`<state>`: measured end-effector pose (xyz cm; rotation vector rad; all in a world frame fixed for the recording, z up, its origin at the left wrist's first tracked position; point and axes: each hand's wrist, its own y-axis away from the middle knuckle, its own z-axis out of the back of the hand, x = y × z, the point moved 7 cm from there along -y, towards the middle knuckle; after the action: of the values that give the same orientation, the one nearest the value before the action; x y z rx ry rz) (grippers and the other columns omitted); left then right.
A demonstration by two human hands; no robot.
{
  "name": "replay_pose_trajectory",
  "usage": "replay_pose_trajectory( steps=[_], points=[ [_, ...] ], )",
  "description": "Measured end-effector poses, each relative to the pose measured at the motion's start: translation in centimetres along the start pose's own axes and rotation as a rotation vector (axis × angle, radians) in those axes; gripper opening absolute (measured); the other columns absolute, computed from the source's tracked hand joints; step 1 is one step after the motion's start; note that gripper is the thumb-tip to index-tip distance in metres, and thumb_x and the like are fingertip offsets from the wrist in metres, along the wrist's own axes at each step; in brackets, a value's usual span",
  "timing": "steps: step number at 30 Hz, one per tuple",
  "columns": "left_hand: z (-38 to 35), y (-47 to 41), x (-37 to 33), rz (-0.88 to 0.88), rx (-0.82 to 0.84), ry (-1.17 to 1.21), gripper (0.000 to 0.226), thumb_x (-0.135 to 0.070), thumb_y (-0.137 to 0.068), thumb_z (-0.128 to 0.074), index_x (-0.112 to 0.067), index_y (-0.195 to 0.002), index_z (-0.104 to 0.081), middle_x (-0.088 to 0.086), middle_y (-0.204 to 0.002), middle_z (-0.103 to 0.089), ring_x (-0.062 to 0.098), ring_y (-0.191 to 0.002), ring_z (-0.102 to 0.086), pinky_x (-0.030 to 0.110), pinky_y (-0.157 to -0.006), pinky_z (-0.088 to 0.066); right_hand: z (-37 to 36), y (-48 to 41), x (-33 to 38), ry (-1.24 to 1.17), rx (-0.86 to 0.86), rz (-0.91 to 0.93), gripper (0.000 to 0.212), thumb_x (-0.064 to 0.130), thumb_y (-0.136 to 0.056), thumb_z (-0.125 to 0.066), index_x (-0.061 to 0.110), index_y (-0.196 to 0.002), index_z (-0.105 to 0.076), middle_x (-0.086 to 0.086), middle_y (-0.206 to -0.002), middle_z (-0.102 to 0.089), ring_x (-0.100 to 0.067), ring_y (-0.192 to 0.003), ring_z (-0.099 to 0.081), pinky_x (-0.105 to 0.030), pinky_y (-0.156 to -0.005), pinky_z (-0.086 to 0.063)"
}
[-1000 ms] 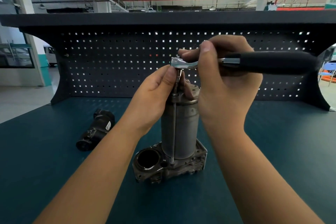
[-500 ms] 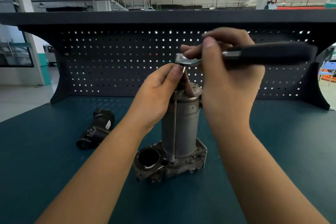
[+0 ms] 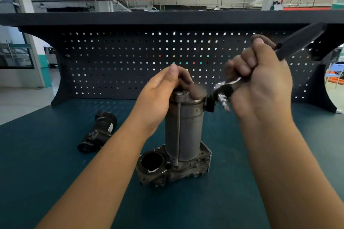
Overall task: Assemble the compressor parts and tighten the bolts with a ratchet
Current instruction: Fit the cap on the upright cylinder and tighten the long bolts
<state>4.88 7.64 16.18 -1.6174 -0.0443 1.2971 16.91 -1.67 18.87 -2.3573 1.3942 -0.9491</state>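
Note:
The compressor [image 3: 183, 132] stands upright mid-table: a grey cylinder on a cast metal base [image 3: 173, 172] with a round open bore at its left. A long bolt [image 3: 178, 128] runs down the cylinder's front, its head seated at the top cap. My left hand [image 3: 163, 95] rests on the top of the cylinder, fingers curved over the cap. My right hand [image 3: 260, 80] grips the ratchet [image 3: 225, 90] near its chrome head, to the right of the cylinder and off the bolt; its black handle [image 3: 297, 42] points up and right.
A black compressor part [image 3: 97, 133] lies on its side on the teal table to the left. A dark pegboard back panel [image 3: 130, 65] stands behind the work area. The table's front edge is out of view.
My right hand lifted the ratchet off the bolt head and swung it away to the right, handle tilting upward. My left hand shifted from the bolt top onto the cylinder cap.

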Motion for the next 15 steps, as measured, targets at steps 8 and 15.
replay_pose_trajectory(
  steps=[8,15],
  points=[
    [-0.2,0.1,-0.3,-0.009,0.096,-0.003,0.011,-0.022,-0.089,-0.046,-0.019,-0.084,-0.055,-0.005,-0.07,-0.067,0.004,-0.072,-0.062,0.014,-0.068,-0.046,1.9,-1.3,0.9,0.566,0.101,-0.062,0.016,0.004,-0.093,-0.046,0.013,-0.081,-0.051,0.011,-0.043,-0.034,-0.004,-0.037,-0.027,-0.015,-0.036,-0.023],
    [-0.3,0.3,-0.5,-0.052,0.145,-0.06,0.03,-0.015,-0.068,-0.076,-0.021,-0.086,-0.053,-0.008,-0.076,-0.069,0.004,-0.081,-0.064,0.017,-0.077,-0.048,10.3,1.0,-2.2,1.428,0.223,-0.249,0.011,0.01,-0.089,-0.055,0.015,-0.079,-0.055,0.008,-0.045,-0.041,-0.011,-0.041,-0.035,-0.025,-0.046,-0.029]
  ],
)
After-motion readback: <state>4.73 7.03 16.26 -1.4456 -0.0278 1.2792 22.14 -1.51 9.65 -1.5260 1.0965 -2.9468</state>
